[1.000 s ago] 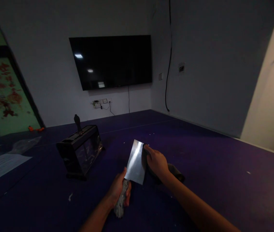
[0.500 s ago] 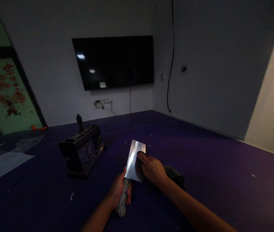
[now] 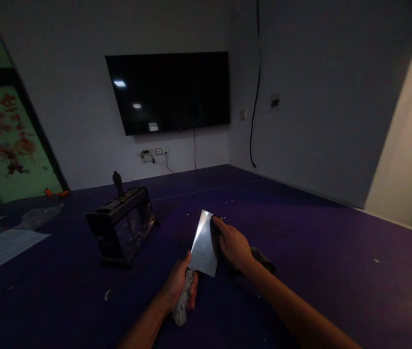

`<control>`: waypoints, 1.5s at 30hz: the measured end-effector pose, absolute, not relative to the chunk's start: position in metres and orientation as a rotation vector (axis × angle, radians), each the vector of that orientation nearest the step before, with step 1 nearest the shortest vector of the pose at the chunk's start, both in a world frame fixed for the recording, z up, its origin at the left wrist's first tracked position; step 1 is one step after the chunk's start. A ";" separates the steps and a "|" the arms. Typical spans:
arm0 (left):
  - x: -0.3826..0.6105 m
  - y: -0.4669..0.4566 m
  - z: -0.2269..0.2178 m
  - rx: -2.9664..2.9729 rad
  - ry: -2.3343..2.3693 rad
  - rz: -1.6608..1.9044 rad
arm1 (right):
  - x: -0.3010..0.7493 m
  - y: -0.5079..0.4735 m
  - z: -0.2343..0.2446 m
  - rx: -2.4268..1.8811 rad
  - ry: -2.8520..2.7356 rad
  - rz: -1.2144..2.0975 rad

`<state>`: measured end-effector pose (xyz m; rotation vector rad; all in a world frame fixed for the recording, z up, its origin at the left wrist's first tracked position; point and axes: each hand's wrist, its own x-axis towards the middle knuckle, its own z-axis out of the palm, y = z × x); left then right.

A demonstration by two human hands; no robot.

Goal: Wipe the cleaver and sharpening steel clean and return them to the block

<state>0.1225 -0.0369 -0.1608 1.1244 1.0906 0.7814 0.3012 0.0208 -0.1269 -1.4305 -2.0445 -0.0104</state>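
Observation:
A cleaver point(image 3: 205, 245) with a broad shiny blade points away from me. My left hand point(image 3: 179, 283) is wrapped around its handle point(image 3: 183, 300), which has a rough, greyish covering. A dark cloth point(image 3: 262, 259) is pinched in my right hand point(image 3: 234, 246), fingertips at the upper right edge of the blade. Part of the cloth hangs behind and beneath the right hand, and its exact shape is hard to see in the dim light. Left of the cleaver stands a black knife block point(image 3: 122, 225) with see-through sides and one dark-handled knife point(image 3: 117, 184) upright in it.
The purple surface point(image 3: 300, 271) carries small white scraps point(image 3: 107, 294). Printed paper point(image 3: 7, 249) and clear plastic point(image 3: 40, 217) lie at the left. Beyond are a wall-mounted television point(image 3: 171, 92), sockets point(image 3: 153, 152) and a hanging black cable point(image 3: 254, 116).
My right hand has slid with the cloth from the blade's face up and right to its edge, uncovering more of the blade. The left hand keeps its grip on the handle.

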 end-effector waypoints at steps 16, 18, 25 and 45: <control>0.124 -0.038 -0.157 1.111 1.139 0.803 | 0.301 0.020 -0.128 -1.375 -2.072 0.049; 0.124 -0.038 -0.157 1.100 1.153 0.807 | 0.299 0.017 -0.128 -1.345 -2.079 0.063; 0.121 -0.033 -0.163 1.083 1.157 0.805 | 0.293 0.009 -0.125 -1.345 -2.129 0.092; 0.116 -0.030 -0.166 1.134 1.018 0.727 | 0.307 0.020 -0.123 -1.467 -2.000 0.031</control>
